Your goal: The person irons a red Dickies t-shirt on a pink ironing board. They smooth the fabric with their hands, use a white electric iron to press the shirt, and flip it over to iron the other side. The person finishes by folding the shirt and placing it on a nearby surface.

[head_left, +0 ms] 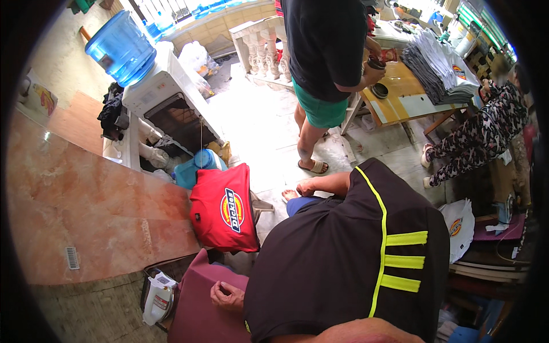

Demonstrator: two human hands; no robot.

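Observation:
My left hand point(229, 295) rests palm-up over a maroon padded board point(197, 317). Its fingers curl loosely, with a gap between thumb and fingers and nothing visible in it. Further off, my right hand point(306, 187) lies by my knee in blue cloth, its fingers bent inward. Whether anything is in that hand is hidden. A red garment point(220, 203) with a round printed emblem drapes over a stool between the board and a white-topped appliance. Beside the board stands a white iron point(158, 297). My black shirt with yellow stripes covers the middle of the view.
A standing person point(320, 51) in green shorts handles a dark round container near a wooden table point(400, 86) stacked with folded garments point(437, 71). Another person point(486, 126) is at the right. A blue water jug point(121, 48) tops the white appliance point(151, 86). A pinkish marbled panel point(97, 211) borders the left.

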